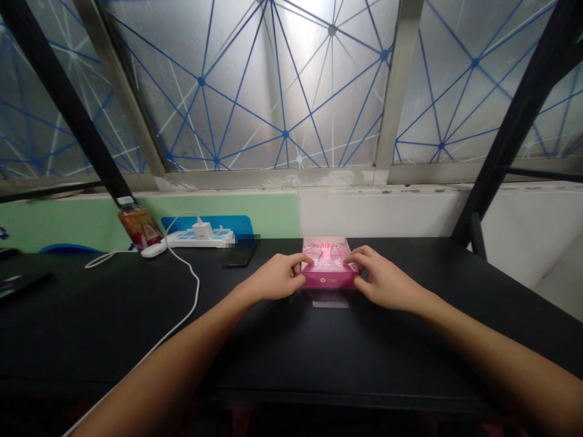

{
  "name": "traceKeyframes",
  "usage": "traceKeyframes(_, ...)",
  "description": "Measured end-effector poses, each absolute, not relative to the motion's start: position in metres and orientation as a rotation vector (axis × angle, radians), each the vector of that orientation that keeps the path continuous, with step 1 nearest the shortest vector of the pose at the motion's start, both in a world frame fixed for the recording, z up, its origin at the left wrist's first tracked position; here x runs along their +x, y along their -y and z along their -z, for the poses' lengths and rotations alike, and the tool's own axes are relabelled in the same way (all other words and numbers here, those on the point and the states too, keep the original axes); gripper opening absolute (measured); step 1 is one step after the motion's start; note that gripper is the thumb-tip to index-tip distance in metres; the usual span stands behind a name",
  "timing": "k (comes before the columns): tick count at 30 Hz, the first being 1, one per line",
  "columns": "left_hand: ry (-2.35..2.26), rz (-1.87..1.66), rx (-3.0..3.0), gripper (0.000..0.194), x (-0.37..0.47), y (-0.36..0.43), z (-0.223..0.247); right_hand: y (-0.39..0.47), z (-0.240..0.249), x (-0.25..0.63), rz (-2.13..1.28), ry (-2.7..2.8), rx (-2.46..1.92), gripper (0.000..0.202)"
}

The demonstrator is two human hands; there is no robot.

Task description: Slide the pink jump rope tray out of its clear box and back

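Note:
A pink box (330, 280) with a clear, shiny top lies on the black table (291, 364), near the wall. Pink items show faintly through its top. At the box's left front corner is my left hand (277, 277), its fingers bent, with the index fingertip on the top and the thumb by the side. My right hand (387, 278) grips the right side the same way, index finger over the top edge and thumb at the front corner. A clear flap (330, 304) sticks out at the box's front, low against the table.
At the back left stand a drink bottle (139, 224) and a white power strip (182, 238) with a charger (203, 230). A white cable (197, 285) runs toward the front left. A dark phone (240, 255) lies left of the box. Black metal posts rise on both sides.

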State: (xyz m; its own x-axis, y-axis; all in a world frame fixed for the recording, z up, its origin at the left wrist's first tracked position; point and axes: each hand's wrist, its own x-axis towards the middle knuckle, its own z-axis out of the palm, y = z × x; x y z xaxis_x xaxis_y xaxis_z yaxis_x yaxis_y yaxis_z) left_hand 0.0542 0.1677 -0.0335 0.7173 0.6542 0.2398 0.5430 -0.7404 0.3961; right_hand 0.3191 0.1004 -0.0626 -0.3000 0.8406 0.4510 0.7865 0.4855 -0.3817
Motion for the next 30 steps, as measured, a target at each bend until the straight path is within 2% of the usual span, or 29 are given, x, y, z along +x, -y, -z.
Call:
traceKeyframes(7,-0.911,-0.484,2.676,0.034,0.0515,-0.1675,0.0307,-0.1009,0.0599,0.3273,-0.097,2.239,-1.275,0.037)
traceKeyframes(17,-0.917,-0.484,2.695,0.032,0.0536,-0.166,0.0293,-0.0998,0.0579,0.3248,0.059,2.248,-1.389,0.022)
traceKeyframes(25,-0.926,-0.489,2.676,0.032,0.0565,-0.1631,0.0263,-0.0972,0.054,0.3229,0.168,2.283,-1.447,0.027)
traceKeyframes(30,-0.943,-0.474,2.679,0.033,0.0564,-0.1621,0.0242,-0.0968,0.054,0.3233,0.103,2.26,-1.424,0.024)
